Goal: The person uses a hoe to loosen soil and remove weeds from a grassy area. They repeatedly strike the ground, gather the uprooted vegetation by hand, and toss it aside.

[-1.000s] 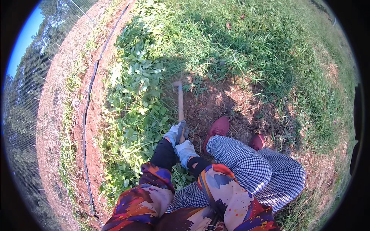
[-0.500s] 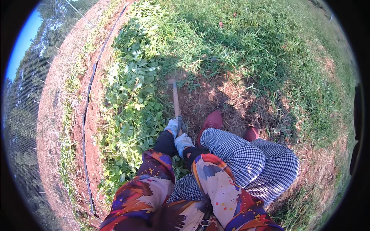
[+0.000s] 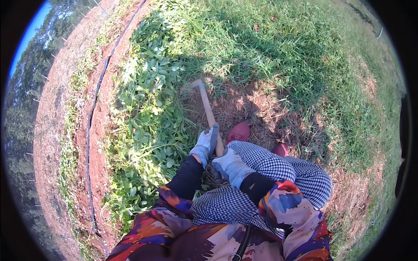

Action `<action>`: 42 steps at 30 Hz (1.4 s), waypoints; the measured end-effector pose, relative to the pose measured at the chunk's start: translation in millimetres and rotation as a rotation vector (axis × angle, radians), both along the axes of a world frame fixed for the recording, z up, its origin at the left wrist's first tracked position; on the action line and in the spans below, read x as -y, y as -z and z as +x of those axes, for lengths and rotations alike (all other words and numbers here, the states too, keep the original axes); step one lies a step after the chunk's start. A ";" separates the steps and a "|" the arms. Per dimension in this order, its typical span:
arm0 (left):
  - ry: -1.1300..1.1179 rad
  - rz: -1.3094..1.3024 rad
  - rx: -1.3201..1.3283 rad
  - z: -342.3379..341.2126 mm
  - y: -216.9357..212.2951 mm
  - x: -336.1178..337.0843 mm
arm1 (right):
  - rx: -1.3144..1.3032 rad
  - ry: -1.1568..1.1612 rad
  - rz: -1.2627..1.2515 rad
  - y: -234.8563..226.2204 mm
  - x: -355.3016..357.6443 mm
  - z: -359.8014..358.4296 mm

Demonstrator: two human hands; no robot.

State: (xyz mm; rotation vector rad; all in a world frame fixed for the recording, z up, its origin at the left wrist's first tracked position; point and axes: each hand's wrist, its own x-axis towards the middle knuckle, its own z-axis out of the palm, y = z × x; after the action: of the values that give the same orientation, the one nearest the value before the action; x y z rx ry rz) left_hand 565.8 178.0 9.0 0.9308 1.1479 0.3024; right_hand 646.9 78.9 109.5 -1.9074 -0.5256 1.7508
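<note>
Both gloved hands grip the wooden handle of a hoe point(image 3: 208, 108); the left hand point(image 3: 207, 142) wraps its fingers round the shaft higher up, the right hand point(image 3: 230, 166) closes on it just below, near the checked trousers point(image 3: 270, 167). The hoe's head rests on bare red soil point(image 3: 244, 104) beside the leafy green plants point(image 3: 148, 113); a red shoe point(image 3: 238, 131) stands just right of the handle.

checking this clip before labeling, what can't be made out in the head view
- Hoe: the blade, buried in plants and soil, is hidden in the head view; the handle's lower end is covered by the gloved left hand and right hand.
- Shoes: mostly hidden by the checked trousers.
- Black hose: its far end is too small near the rim.
</note>
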 end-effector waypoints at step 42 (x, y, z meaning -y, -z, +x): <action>0.063 0.063 -0.770 -82.2 239.3 -334.0 | 0.747 -0.103 -0.133 -7.7 120.9 306.6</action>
State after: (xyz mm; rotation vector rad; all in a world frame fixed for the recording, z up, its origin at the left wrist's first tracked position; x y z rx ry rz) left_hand 483.5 512.0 -230.3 1.1786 1.8103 -0.0925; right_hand 953.4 -42.0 117.3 -2.6576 -0.7842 1.0933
